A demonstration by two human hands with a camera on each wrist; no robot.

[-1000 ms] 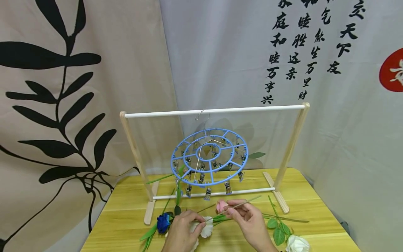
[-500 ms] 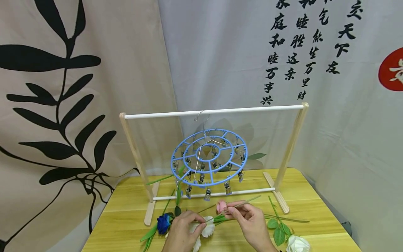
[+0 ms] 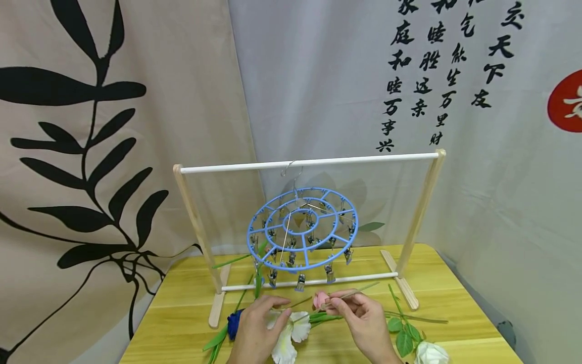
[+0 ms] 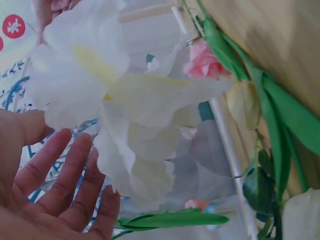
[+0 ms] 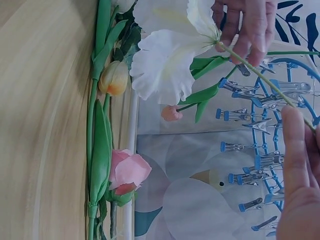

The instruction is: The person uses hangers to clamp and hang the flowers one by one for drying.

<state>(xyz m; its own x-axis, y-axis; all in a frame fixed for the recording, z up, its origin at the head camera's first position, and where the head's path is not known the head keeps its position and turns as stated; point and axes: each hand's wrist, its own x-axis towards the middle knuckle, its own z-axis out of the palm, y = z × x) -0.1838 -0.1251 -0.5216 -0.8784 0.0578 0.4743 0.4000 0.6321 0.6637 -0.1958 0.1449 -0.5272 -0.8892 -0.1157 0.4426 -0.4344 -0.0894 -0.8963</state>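
A white artificial flower point(image 3: 285, 345) with ruffled, yellow-marked petals lies between my two hands. My right hand point(image 3: 364, 323) pinches its thin green stem point(image 5: 257, 75) between thumb and fingers, well back from the bloom. Beside the petals, my left hand point(image 3: 256, 331) has its fingers spread and loosely bent, with nothing gripped; the left wrist view shows the bloom point(image 4: 135, 107) just past those fingertips. Behind the right fingers, a pink rose point(image 3: 320, 300) lies on the table. A blue rose point(image 3: 234, 323) is partly hidden by the left hand.
A round blue clip hanger point(image 3: 302, 268) with metal clips hangs from the white rod point(image 3: 364, 160) of a wooden rack, above the table point(image 3: 173, 313). A white rose point(image 3: 431, 353) lies at right. A yellowish tulip point(image 5: 114, 78) and other green stems lie near the hands.
My left hand has let go of the stem by the bloom and drawn slightly left, its fingers opening. More of the white petals shows. The right hand keeps its pinch in nearly the same place.
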